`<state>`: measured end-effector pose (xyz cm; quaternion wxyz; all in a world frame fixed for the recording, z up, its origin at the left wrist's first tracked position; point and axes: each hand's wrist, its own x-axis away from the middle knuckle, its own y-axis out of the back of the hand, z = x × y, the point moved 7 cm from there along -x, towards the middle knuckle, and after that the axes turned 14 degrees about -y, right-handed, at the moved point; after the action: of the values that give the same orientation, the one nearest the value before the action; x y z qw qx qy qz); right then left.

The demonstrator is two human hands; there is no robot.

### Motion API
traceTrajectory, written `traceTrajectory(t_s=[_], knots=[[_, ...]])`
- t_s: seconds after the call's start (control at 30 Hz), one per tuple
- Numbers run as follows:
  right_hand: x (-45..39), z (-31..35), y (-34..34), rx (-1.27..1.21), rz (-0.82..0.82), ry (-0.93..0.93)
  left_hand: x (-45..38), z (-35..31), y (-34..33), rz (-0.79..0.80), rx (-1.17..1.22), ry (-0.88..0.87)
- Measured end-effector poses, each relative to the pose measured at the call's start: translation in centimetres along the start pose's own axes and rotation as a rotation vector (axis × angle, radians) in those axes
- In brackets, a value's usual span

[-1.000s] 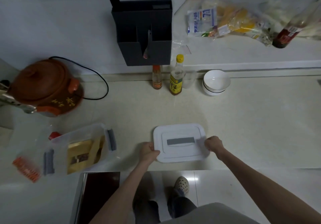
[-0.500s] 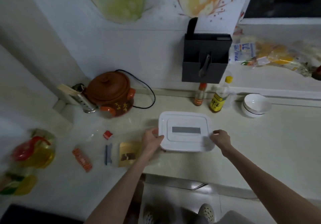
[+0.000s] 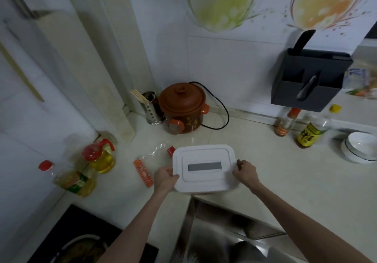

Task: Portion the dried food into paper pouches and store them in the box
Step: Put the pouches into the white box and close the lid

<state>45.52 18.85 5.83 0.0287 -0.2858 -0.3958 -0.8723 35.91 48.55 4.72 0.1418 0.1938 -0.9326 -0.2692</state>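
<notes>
Both of my hands are gripping the white lid (image 3: 204, 167): left hand (image 3: 165, 178) pinching its left edge, right hand (image 3: 245, 173) its right edge. It is hovering level, long axis left-right, over the near counter (image 3: 285, 170); the box underneath is hidden.

Lid (image 3: 204, 168) carried left by both hands, now over box.
</notes>
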Motion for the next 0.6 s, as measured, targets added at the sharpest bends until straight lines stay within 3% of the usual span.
traceTrajectory(t_s=[0.6], knots=[[-0.7,-1.4,-0.5,0.128,0.017,-0.075,-0.5,1.3,-1.8,0.038,-0.041,0.075]])
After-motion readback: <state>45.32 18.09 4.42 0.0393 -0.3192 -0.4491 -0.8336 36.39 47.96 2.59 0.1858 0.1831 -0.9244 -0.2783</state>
